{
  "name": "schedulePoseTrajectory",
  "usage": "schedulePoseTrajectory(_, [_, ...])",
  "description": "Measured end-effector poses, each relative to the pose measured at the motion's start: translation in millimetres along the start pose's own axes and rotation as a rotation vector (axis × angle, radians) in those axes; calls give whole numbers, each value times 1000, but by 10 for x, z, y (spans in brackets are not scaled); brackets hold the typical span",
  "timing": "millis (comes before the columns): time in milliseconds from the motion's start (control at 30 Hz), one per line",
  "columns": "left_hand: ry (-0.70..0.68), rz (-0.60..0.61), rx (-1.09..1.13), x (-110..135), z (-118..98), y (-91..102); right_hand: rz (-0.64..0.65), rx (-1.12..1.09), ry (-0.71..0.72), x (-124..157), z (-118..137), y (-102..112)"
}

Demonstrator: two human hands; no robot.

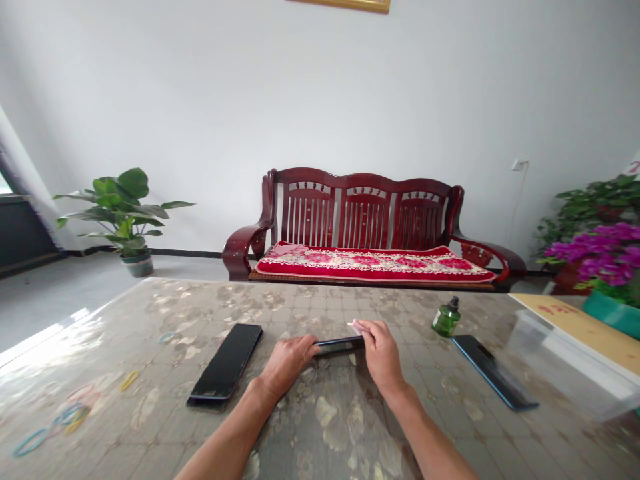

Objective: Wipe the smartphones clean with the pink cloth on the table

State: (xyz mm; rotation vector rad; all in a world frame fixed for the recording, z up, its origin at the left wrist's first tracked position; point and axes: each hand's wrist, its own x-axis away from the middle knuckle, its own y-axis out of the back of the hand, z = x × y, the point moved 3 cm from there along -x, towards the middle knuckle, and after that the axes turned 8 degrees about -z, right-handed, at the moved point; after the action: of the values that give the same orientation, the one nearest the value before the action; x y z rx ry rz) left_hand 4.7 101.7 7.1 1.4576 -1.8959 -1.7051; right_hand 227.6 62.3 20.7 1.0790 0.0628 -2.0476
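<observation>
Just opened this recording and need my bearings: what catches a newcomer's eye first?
At the table's middle the left hand holds one end of a dark phone while the right hand holds a small pale scrap at its other end. A second phone lies flat to the left, a third phone to the right near a green bottle. Behind stands a red wooden bench.

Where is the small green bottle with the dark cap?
Head view: the green bottle stands upright on the patterned table, right of the right hand, near the flat dark phone's far end.
</observation>
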Motion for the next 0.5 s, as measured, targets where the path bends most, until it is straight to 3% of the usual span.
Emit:
schedulePoseTrajectory(133, [-2, 9, 32, -9, 0, -10, -15, 43, 64, -9, 35, 12])
schedulePoseTrajectory(300, [17, -20, 43, -16, -8, -26, -59, 199, 262, -34, 139, 129])
schedulePoseTrajectory(500, [51, -44, 57, -28, -5, -55, 9, 402, 341, 11, 222, 154])
